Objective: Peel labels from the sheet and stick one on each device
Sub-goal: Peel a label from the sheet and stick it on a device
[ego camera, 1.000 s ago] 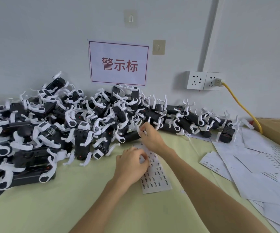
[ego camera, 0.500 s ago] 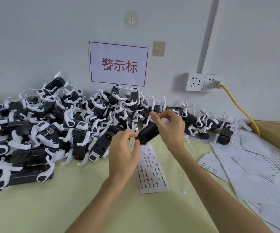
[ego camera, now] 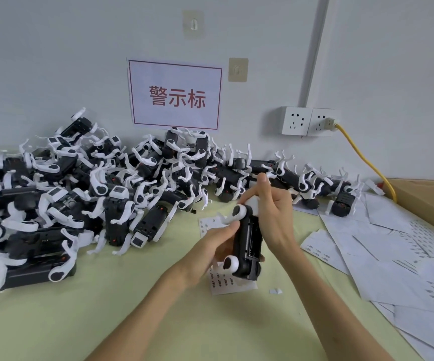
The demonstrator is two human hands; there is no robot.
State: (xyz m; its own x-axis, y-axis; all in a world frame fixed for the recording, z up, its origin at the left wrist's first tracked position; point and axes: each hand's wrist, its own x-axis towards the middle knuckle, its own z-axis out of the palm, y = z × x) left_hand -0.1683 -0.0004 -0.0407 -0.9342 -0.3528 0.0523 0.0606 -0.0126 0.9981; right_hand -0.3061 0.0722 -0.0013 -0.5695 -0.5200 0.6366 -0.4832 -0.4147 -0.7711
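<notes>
You're gripping the device [ego camera: 247, 243] with both hands, left hand [ego camera: 212, 250] underneath, right hand [ego camera: 271, 217] fingers clamped on top, above the sheet [ego camera: 206, 225]. Steady it, then be pressing the label flat.

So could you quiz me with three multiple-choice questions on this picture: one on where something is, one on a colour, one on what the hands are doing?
1. Where is the label sheet?
A. under the held device
B. on the wall
C. in the cardboard box

2. What colour is the cable at the wall socket?
A. blue
B. yellow
C. green

3. What holds the device?
A. left hand alone
B. nothing
C. both hands

Answers:
1 A, it lies on the table beneath the device.
2 B, plainly yellow.
3 C, left hand and right hand both grip it.
</notes>
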